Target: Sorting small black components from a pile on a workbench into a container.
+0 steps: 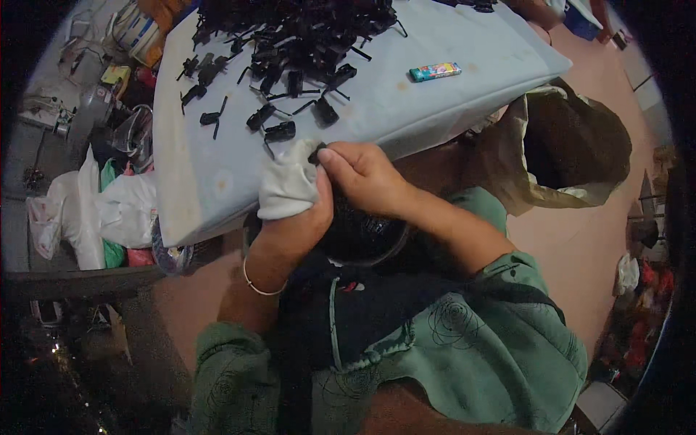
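Note:
My left hand (304,221) has its fingers covered by a pale grey glove or cloth (284,185), closed round a small black plastic part (317,153). From the right, my right hand (366,174) pinches the same part between thumb and finger; most of it is hidden by my hands. Just beyond them, a heap of similar black plastic parts (290,43) with thin arms lies on a padded table top with a white cover (384,109). Several loose ones, such as a black part (280,131), lie nearest my hands. Beneath my hands is a dark round container (373,239), partly covered.
A small colourful packet (435,71) lies on the table's right side. To the right, a large brown sack (507,156) stands gaping on the floor. White plastic bags (130,206) and clutter crowd the left. A red and dark pile (641,319) sits far right.

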Available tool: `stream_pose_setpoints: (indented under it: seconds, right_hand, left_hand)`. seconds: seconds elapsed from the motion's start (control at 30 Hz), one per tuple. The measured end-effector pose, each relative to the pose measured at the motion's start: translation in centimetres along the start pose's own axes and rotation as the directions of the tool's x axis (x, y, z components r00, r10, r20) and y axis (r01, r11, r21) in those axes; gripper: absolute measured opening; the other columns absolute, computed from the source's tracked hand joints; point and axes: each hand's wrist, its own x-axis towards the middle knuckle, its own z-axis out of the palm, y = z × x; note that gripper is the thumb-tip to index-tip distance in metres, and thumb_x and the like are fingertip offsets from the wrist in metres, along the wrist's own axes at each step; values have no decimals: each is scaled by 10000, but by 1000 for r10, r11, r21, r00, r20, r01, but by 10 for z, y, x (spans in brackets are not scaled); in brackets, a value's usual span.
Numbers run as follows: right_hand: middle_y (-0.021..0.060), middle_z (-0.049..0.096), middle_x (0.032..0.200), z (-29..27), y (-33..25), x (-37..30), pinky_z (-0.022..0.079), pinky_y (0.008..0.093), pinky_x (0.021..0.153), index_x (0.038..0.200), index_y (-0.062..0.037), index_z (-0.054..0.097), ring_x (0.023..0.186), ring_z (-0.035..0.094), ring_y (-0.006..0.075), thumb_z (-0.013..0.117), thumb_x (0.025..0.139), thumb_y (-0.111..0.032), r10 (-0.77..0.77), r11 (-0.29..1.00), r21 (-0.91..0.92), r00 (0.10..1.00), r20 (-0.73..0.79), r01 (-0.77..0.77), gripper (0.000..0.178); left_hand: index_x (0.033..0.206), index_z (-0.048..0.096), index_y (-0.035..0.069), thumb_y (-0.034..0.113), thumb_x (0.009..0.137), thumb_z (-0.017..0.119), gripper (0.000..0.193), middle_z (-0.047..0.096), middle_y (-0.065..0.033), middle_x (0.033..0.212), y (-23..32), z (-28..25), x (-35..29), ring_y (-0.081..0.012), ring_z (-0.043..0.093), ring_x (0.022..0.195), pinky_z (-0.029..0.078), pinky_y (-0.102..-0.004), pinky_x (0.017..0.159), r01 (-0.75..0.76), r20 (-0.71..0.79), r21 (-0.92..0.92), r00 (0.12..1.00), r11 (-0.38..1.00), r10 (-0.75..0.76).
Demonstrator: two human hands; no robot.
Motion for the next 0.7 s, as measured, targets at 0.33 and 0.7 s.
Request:
stream_pose_setpoints:
  seconds: [0.33, 0.7]
  right_hand:
    - [-5, 436, 642, -6, -1, 0, 365, 243, 570, 762, 2, 477, 635, 366, 69, 405, 917, -225, 32, 999, 25, 984, 176, -37, 284]
    - [-49, 457, 692, 12, 16, -4, 380, 218, 617, 783, -1, 495, 687, 393, 42, 411, 915, -214, 72, 987, 133, 992, 103, -86, 264]
  left_hand:
    - [1030, 495, -41, 12, 772, 485, 263, 555, -190, 917, -8, 8, -6, -306, 555, 860, 435, -346, 779, 270, 19, -509, 953, 817, -303]
    - [1047, 501, -9, 47, 750, 486, 303, 563, -197, 859, -1, -4, -3, -342, 549, 795, 438, -383, 680, 96, 43, -35, 995, 995, -95]
